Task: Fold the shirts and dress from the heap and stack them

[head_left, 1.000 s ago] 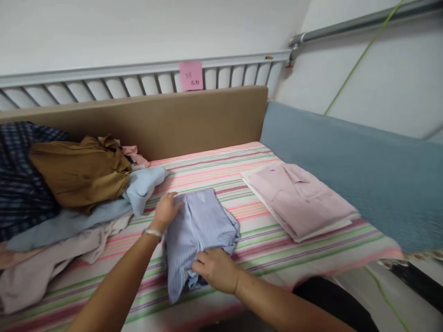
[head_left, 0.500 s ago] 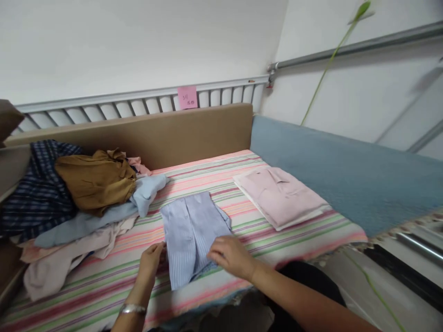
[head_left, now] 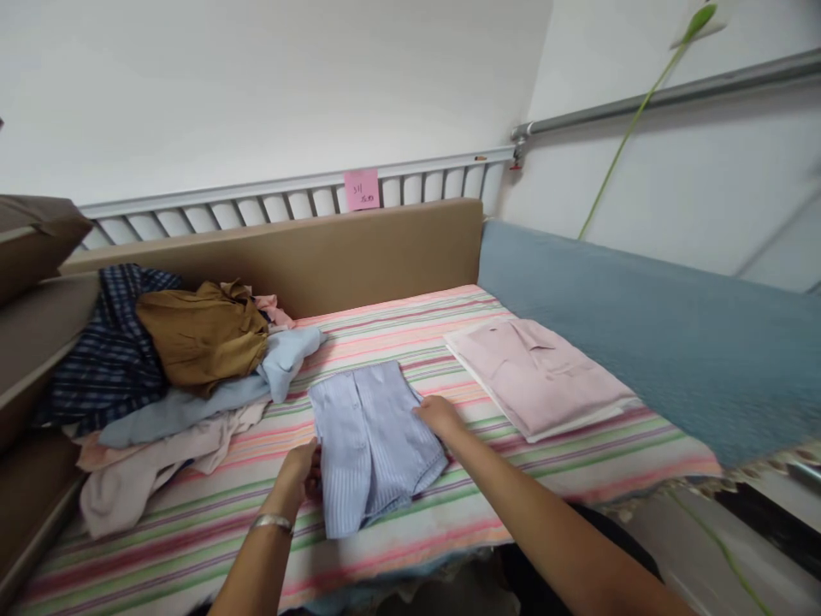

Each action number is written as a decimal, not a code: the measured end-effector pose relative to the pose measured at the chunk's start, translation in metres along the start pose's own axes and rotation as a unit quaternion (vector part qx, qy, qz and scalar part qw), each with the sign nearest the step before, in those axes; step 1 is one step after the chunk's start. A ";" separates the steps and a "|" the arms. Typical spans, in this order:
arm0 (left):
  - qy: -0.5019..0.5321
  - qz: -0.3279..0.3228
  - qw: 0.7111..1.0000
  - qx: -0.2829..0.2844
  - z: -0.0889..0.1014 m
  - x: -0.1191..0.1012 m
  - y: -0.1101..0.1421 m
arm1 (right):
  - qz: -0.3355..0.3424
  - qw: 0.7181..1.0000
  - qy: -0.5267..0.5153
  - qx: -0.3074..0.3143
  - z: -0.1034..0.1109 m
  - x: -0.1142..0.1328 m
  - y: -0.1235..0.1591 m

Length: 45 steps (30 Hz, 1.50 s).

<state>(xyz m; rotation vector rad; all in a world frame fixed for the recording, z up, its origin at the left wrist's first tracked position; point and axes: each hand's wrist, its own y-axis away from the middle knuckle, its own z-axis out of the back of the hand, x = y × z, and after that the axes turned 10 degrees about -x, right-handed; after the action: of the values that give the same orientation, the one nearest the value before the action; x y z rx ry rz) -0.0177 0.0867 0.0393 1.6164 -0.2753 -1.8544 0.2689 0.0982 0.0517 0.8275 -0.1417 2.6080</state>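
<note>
A pale blue striped shirt (head_left: 369,441), partly folded, lies on the striped sheet (head_left: 513,479) in the middle of the bed. My left hand (head_left: 301,466) is at the shirt's left edge, its fingers curled on the cloth. My right hand (head_left: 437,416) rests on the shirt's right edge, fingers bent down onto the fabric. A silver bracelet (head_left: 270,521) sits on my left wrist.
A folded pink shirt (head_left: 542,376) lies on a white one to the right. A heap of unfolded clothes (head_left: 186,368) fills the left, topped by a mustard garment. A tan headboard (head_left: 359,248) stands behind, a blue blanket (head_left: 641,316) along the right wall.
My right hand moved from the shirt's lower edge up to its right side. My left hand shifted from the shirt's top left corner down to its lower left edge. The view shifted slightly.
</note>
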 end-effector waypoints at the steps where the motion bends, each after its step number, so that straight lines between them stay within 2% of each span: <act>1: -0.004 0.003 1.000 0.002 0.000 0.000 0.000 | 0.000 1.000 -0.001 -0.005 0.001 -0.001 -0.002; 5: -0.020 0.001 1.000 -0.010 -0.005 0.001 -0.002 | -0.001 1.000 0.013 -0.028 0.005 -0.010 -0.002; 13: -0.054 -0.029 0.996 -0.060 -0.011 0.001 -0.004 | 0.031 0.999 0.040 -0.002 -0.010 -0.021 0.006; 16: -0.068 -0.095 0.988 -0.099 -0.012 0.000 0.001 | 0.039 0.999 0.035 0.006 -0.010 -0.022 0.004; 20: -0.074 -0.222 0.956 -0.175 -0.011 0.002 0.011 | 0.045 0.998 0.031 0.000 -0.010 -0.024 0.005; 22: -0.083 -0.251 0.944 -0.196 -0.010 0.006 0.013 | 0.047 0.998 0.034 -0.005 -0.010 -0.024 0.007; 24: -0.091 -0.250 0.943 -0.200 -0.008 0.012 0.012 | 0.046 0.998 0.038 -0.008 -0.011 -0.023 0.008; 28: -0.080 -0.203 0.962 -0.165 -0.006 0.022 0.009 | 0.040 0.998 0.046 -0.004 -0.011 -0.022 0.008; 32: -0.040 -0.107 0.991 -0.065 0.000 0.026 0.014 | 0.036 0.999 0.040 -0.002 -0.012 -0.024 0.006; 36: 0.001 -0.037 0.999 0.009 0.005 0.026 0.023 | 0.042 0.999 0.024 0.002 -0.012 -0.026 0.006; 39: 0.019 -0.029 0.999 0.028 0.005 0.025 0.025 | 0.048 0.999 0.010 0.004 -0.011 -0.028 0.007; 45: 0.051 -0.041 0.998 0.011 -0.002 0.029 0.023 | 0.050 0.999 -0.006 0.004 -0.011 -0.031 0.006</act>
<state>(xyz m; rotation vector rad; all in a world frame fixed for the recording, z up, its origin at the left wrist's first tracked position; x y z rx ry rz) -0.0095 0.0527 0.0282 1.7541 -0.1891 -1.8283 0.2834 0.0846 0.0249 0.8602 -0.1800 2.6994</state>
